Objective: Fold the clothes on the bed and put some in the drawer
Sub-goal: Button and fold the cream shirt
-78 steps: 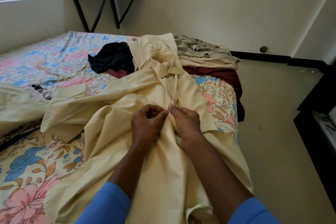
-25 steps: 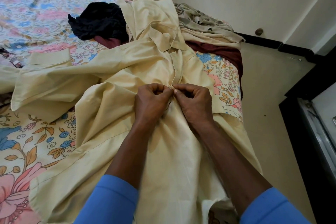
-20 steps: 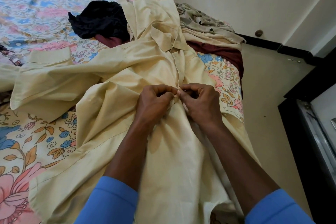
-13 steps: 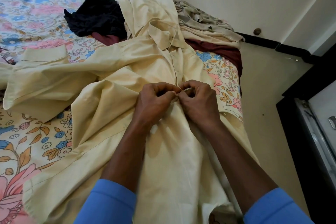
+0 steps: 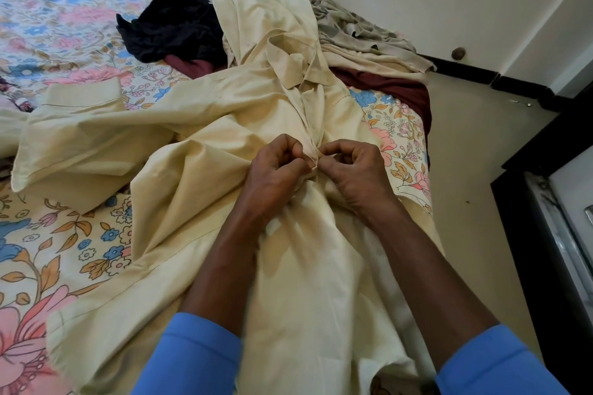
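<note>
The cream shirt (image 5: pixel 199 151) lies front-up on the bed (image 5: pixel 64 234), collar toward the far side and its lower part hanging over the near edge toward the person. Both hands meet on the strip that runs down the middle of its front. The left grip (image 5: pixel 276 176) has its fingers curled and pinches the cloth between thumb and forefinger. The right grip (image 5: pixel 353 173) does the same from the other side, its fingertips touching the left's. Whether a button sits between them cannot be told.

One shirt arm spreads out to the left across the flowered sheet, ending in a cuff (image 5: pixel 83 96). The shirt's right side lies close along the right edge of the bed, with bare floor (image 5: pixel 465 154) beyond it and a dark cabinet (image 5: pixel 545 202) past that.

Behind the collar sits a black garment (image 5: pixel 173 29) to the left, a grey-beige garment (image 5: pixel 362 32) to the right and a maroon cloth (image 5: pixel 385 86) at the bed's corner. Open sheet shows at the left, both near and far.
</note>
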The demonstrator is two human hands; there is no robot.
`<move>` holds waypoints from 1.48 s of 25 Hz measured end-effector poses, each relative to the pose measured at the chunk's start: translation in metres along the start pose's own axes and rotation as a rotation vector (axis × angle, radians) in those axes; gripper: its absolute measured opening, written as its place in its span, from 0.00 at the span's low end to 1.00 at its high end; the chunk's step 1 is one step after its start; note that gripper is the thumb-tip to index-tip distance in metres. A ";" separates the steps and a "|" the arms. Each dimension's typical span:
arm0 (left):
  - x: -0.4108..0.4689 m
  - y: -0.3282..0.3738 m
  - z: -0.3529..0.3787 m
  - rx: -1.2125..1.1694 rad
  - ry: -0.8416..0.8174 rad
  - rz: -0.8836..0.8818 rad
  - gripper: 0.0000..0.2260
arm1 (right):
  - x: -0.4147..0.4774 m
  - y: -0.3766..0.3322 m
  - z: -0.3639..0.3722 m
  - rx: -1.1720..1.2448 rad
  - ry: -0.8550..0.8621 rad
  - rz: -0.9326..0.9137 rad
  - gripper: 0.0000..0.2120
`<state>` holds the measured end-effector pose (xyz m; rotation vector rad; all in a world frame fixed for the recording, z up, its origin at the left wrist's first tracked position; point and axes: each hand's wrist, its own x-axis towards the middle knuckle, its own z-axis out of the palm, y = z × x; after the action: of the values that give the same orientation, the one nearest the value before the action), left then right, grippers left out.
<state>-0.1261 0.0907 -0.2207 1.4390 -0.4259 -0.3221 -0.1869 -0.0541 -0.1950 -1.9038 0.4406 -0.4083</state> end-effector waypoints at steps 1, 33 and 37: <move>-0.001 -0.001 0.001 0.033 0.015 0.013 0.06 | -0.002 -0.002 0.004 -0.104 0.067 -0.047 0.01; -0.036 0.071 -0.047 1.272 -0.225 0.141 0.08 | -0.060 -0.004 -0.048 -0.686 -0.026 -0.284 0.07; -0.069 0.102 -0.039 1.122 -0.020 0.441 0.06 | -0.074 -0.021 -0.046 -0.275 0.095 -0.149 0.01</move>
<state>-0.1731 0.1677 -0.1280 2.3477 -1.0127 0.3343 -0.2711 -0.0485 -0.1649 -2.1993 0.4364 -0.5615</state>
